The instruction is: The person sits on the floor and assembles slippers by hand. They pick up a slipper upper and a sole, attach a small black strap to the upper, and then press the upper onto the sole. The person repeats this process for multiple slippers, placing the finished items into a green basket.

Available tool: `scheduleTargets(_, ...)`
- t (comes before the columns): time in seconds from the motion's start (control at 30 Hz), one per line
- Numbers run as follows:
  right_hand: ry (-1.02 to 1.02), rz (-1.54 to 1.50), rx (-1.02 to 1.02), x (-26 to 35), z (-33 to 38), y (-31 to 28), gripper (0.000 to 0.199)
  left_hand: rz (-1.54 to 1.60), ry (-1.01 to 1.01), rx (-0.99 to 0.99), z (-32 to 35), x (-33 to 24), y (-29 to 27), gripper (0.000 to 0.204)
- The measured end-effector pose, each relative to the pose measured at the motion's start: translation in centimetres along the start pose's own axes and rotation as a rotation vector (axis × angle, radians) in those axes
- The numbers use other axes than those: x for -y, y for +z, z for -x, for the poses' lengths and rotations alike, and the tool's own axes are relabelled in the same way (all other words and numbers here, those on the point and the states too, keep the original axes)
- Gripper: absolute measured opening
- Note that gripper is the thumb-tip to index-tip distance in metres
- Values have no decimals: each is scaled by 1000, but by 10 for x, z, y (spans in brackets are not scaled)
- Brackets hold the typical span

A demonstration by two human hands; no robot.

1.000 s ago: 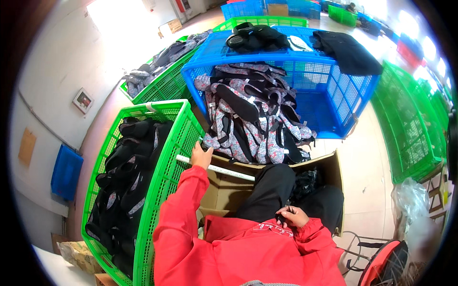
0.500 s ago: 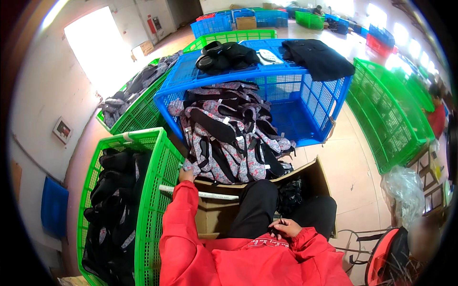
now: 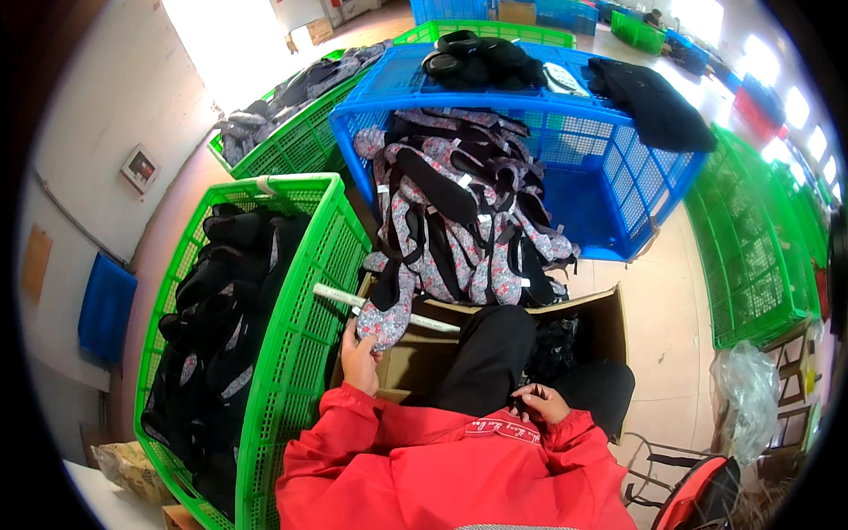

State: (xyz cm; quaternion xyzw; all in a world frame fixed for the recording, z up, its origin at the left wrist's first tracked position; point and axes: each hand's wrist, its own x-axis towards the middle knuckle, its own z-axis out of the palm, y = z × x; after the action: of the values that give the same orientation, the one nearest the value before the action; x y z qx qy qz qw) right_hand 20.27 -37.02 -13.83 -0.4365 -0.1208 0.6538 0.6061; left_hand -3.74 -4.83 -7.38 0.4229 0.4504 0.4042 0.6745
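My left hand [image 3: 360, 364] is closed on the near end of a floral padded strap [image 3: 389, 320] with black backing. That strap stretches from the pile of similar floral and black straps [image 3: 459, 221], which spills out of a blue mesh crate [image 3: 579, 208] lying on its side. Under the strap, a white tube [image 3: 435, 325] runs across an open cardboard box [image 3: 609, 325]. My right hand [image 3: 543, 404] rests near my lap with bent fingers. Something small and dark shows at its fingertips, too small to name. Black bundled pieces [image 3: 555, 344] sit in the box beside my leg.
Close on the left stands a green crate [image 3: 305, 291] full of black padded pieces [image 3: 221, 309]. Black items [image 3: 481, 64] and a dark folded cloth [image 3: 654, 102] lie on the blue crate. Green crates [image 3: 751, 238] and a clear plastic bag [image 3: 746, 389] are on the right.
My left hand has drawn a floral strap from the pile toward me, over the white tube. My right hand stays near my lap. The view has shifted left and down.
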Motion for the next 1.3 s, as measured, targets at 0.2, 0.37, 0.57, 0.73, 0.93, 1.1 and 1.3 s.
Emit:
scheduleTargets(0.2,-60,9,-39,-3,-4,2,21,160,-95,242,73,-23,-2,62)
scheduleTargets(0.37,-262,-79,-140,8,-3,18,29,259,-282,618,78,-22,-2,74)
scheduleTargets(0.57,-320,-208,-128,2,3,16,52,-18,-420,871,73,-21,-10,81)
scheduleTargets(0.73,-312,-162,-186,6,5,26,40,-367,-482,1077,64,-33,-7,79)
scheduleTargets(0.93,-359,-182,-236,14,7,39,29,-1004,-78,1290,38,-69,23,71)
scheduleTargets(1.1,-323,-229,-231,-1,0,33,29,-963,376,1260,47,-69,100,58)
scheduleTargets(1.3,-362,-152,-349,-3,8,20,23,-979,422,1307,68,-53,169,39)
